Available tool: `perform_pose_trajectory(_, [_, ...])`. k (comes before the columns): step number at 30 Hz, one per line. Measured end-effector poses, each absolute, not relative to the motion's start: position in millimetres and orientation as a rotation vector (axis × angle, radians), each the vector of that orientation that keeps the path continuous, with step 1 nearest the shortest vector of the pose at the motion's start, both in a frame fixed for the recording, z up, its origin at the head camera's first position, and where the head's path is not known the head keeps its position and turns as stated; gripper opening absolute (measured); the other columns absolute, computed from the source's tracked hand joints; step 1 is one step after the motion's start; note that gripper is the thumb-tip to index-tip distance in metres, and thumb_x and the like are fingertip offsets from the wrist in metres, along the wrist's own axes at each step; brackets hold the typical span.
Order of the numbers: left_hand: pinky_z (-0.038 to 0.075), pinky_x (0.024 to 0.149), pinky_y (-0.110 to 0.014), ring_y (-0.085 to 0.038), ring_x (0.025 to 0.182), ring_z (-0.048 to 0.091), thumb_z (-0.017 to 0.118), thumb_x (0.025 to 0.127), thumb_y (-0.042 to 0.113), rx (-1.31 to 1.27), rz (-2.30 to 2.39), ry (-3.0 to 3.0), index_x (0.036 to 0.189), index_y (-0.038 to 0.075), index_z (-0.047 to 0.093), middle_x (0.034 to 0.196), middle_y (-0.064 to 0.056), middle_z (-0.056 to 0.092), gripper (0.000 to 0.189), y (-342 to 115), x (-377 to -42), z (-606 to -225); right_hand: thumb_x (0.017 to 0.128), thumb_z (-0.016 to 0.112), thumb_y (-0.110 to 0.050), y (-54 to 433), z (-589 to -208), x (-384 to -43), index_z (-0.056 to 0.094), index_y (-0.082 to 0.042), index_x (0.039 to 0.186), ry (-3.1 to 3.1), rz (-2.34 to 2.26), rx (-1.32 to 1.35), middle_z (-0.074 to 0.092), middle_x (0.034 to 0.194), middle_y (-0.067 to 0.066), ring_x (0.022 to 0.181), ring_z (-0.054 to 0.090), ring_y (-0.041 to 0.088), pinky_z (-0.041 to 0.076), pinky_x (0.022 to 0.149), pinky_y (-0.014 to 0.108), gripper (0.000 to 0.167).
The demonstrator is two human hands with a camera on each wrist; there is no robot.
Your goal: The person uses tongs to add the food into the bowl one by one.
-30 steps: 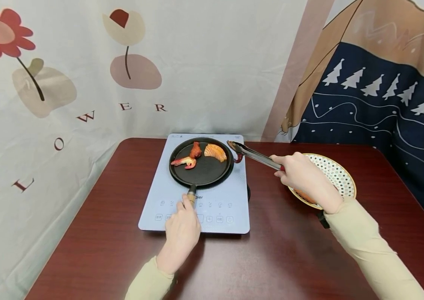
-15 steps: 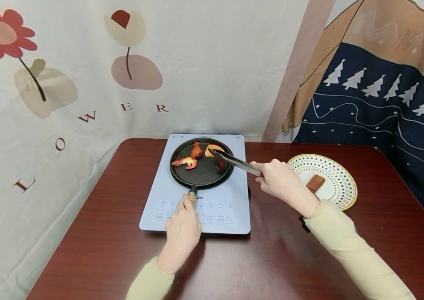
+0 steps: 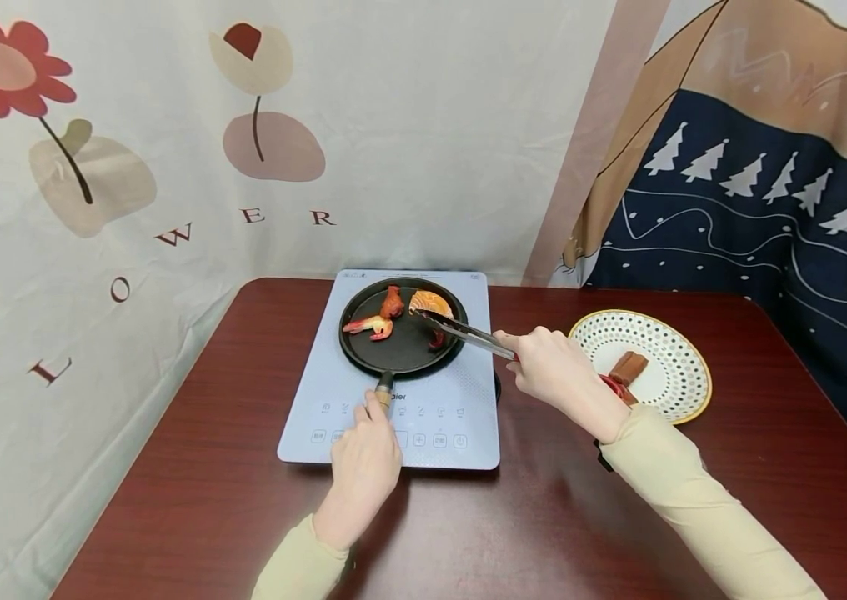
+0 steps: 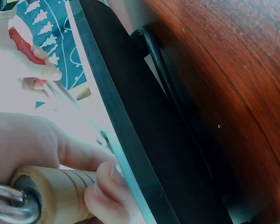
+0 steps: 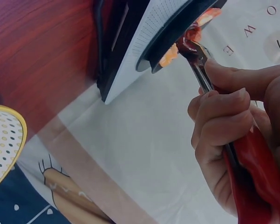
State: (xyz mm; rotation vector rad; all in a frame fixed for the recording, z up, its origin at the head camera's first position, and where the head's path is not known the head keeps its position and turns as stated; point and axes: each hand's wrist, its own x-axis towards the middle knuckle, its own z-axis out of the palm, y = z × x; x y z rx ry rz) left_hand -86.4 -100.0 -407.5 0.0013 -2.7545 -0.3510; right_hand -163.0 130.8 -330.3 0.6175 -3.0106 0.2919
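Note:
My left hand (image 3: pixel 365 457) grips the wooden handle (image 4: pixel 60 189) of a black frying pan (image 3: pixel 412 360), its ring end showing in the left wrist view. A shrimp (image 3: pixel 371 325), a chicken drumstick (image 3: pixel 392 302) and an orange slice of salmon (image 3: pixel 431 303) lie in the pan. My right hand (image 3: pixel 553 367) holds metal tongs (image 3: pixel 468 333) by their red handles (image 5: pixel 256 163). The tongs' tips are over the pan by the salmon's near edge. A small dark red shape (image 3: pixel 436 340) shows just below the tips; I cannot tell what it is.
The pan sits on a pale blue induction cooker (image 3: pixel 461 392) with a black cable (image 4: pixel 156 56) beside it. Right of it stands a dotted plate (image 3: pixel 674 367) with a yellow rim, bearing brown and red pieces (image 3: pixel 628 368), partly behind my right forearm. Printed cloths hang behind the table (image 3: pixel 206 400).
My right hand has carried the tongs left from beside the pan to over it, uncovering more of the plate. The dark red shape moved along with them. My left hand stays on the handle.

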Motion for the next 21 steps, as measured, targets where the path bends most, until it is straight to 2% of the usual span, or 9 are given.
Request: perform_pose_trajectory(21, [0.046, 0.041, -0.041, -0.033, 0.048, 0.058, 0.063, 0.086, 0.011, 0.000, -0.360, -2.753, 0.123, -0.013, 0.049, 0.086, -0.024, 0.061, 0.046, -100.7, -86.1, -407.8, 0.080, 0.070, -0.009, 134.5, -330.2, -159.9, 0.062, -0.015, 0.114, -2.913, 0.282, 0.633, 0.064, 0.066, 0.004, 0.049, 0.050, 0.017, 0.035, 0.041, 0.027, 0.035])
